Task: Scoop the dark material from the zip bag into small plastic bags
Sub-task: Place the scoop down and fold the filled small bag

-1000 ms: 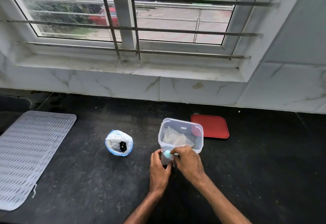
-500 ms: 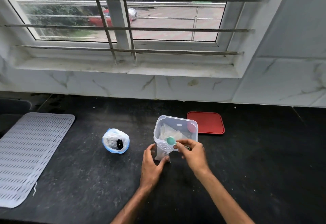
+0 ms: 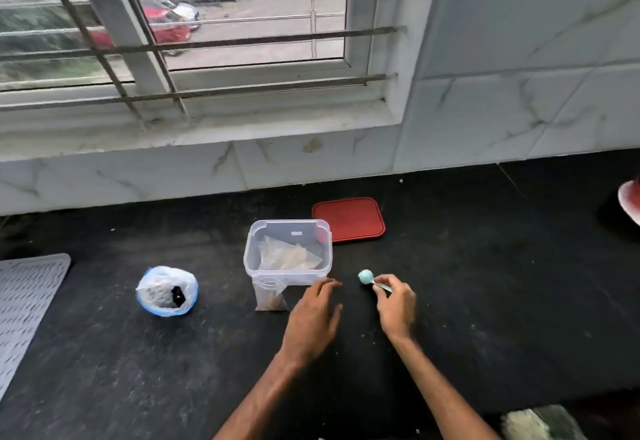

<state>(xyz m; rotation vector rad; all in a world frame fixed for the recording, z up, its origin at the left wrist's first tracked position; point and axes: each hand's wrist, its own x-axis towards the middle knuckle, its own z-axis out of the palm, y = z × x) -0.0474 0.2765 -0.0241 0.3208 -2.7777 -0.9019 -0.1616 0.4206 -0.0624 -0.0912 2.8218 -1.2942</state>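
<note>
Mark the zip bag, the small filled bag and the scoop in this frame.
zip bag (image 3: 167, 291): head view, on its crumpled clear side beside the dark contents.
small plastic bag (image 3: 270, 297): head view, on its lower filled part, in front of the container.
scoop (image 3: 365, 276): head view, on its teal bowl.

Soft daylight from the window; edges blurred.
</note>
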